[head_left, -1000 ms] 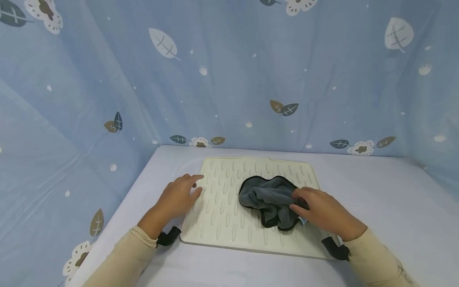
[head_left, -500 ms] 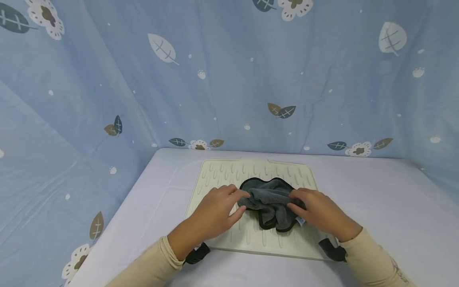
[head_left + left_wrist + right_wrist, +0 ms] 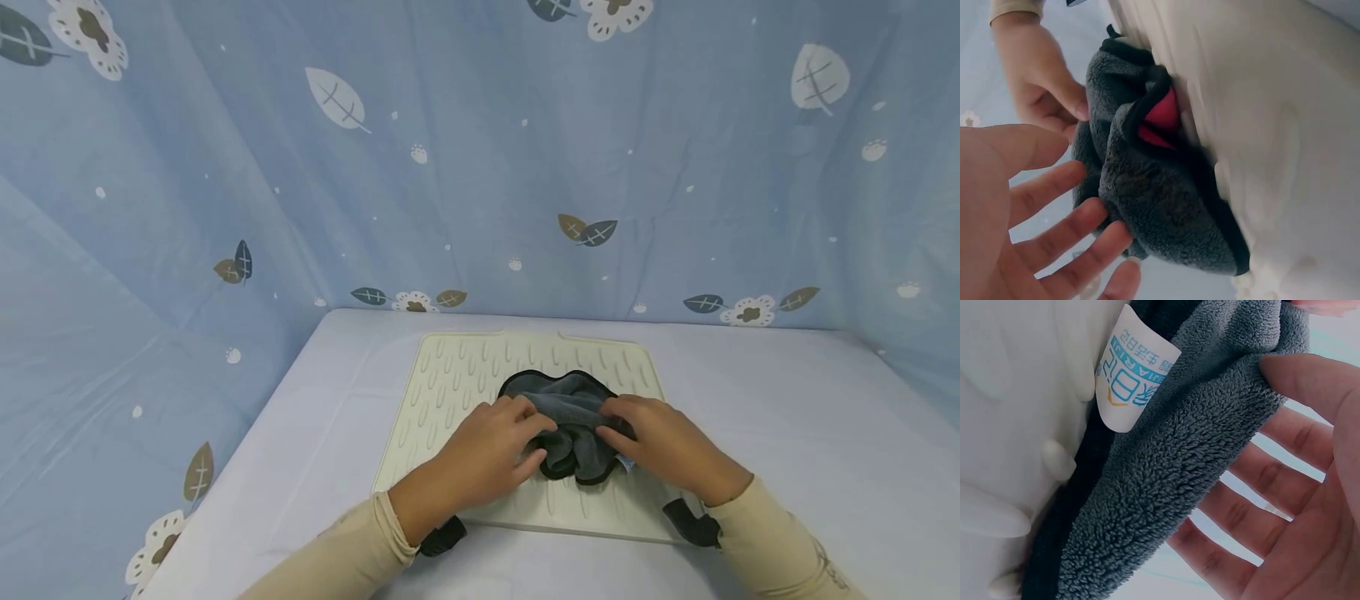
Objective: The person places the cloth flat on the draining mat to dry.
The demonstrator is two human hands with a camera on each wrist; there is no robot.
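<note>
A crumpled grey plush cleaning cloth (image 3: 573, 408) with black edging lies on the cream ridged mat (image 3: 442, 379). At its right end my right hand (image 3: 667, 442) grips a fold, thumb on one side and fingers on the other, as the right wrist view also shows. A white printed label (image 3: 1135, 375) sticks out from the edging beside that hand. My left hand (image 3: 483, 458) is at the cloth's left side with fingers spread, fingertips right at the plush in the left wrist view. Between the folds there, a pink patch (image 3: 1163, 115) shows.
A white-covered table (image 3: 780, 417) carries the mat. Behind it and along the left hangs a blue curtain (image 3: 480, 167) printed with leaves and flowers. Black straps (image 3: 690, 523) sit at both wrists below beige sleeves (image 3: 772, 537).
My left hand has come rightward from the mat's left edge to the cloth's left side. The right hand has stayed at the cloth's right end, and the cloth looks nearly the same.
</note>
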